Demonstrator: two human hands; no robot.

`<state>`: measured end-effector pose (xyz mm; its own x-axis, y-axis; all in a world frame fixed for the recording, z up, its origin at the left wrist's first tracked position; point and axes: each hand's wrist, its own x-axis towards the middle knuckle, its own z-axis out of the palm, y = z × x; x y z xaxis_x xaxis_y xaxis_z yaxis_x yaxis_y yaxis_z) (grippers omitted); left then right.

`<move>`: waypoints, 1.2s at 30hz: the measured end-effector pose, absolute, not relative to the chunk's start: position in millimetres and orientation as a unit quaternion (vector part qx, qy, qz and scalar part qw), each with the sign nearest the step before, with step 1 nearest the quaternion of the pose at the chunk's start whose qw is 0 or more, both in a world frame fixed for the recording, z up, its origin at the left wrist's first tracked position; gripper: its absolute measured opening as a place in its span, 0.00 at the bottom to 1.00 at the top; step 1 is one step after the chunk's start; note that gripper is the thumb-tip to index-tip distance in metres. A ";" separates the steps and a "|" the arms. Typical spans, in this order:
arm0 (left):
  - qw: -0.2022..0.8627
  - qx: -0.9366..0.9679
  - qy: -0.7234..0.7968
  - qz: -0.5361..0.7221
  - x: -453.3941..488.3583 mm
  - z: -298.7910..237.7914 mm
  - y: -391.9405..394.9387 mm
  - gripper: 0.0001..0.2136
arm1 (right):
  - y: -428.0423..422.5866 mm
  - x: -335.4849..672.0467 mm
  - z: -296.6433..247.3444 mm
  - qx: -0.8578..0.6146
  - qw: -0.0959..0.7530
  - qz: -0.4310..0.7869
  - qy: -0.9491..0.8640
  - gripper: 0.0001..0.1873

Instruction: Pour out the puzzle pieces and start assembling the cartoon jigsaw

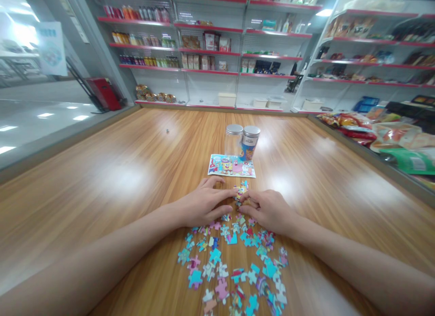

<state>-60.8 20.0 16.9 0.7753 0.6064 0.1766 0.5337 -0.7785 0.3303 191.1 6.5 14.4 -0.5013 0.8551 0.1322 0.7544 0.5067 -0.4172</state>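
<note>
Mid-table, between left hand (204, 203) and right hand (268, 210), a small joined cluster (241, 191) is steadied by fingertips: left fingers spread, unclenched; right's pinch cannot be told. Reference picture (231, 166) is laid just beyond, likely for matching; loose pieces (234, 266) are spread nearer the body.

At twelve o'clock a clear silver-lidded plastic jar (234, 140) stands beside a blue-labelled silver-lidded jar (250, 143); a colourful cartoon picture card (231, 166) lies just before them; white red-edged shop shelves (210, 72) behind; bright snack packets (390, 135) at three o'clock.

Puzzle pieces (215, 256) on table (118, 180), picture sheet (231, 166) beyond them, jars (250, 143) behind it
</note>
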 end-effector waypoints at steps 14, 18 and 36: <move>0.132 0.934 0.295 0.154 -60.5 16.2 19.5 0.24 | 7.4 190.5 7.8 -0.463 0.181 0.130 -0.858 0.10; 0.129 0.940 0.280 0.147 -61.1 16.6 20.2 0.22 | 6.7 190.2 6.3 -0.464 0.187 0.128 -0.857 0.11; 0.098 0.945 0.264 0.169 -62.9 15.0 22.9 0.14 | 8.1 203.2 4.1 -0.462 0.253 0.122 -0.841 0.17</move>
<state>-62.9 22.9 15.0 0.8039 0.5312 0.2675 0.4652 -0.8418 0.2736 203.2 8.1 4.1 -0.4458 0.8388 0.3126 0.7151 0.5438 -0.4392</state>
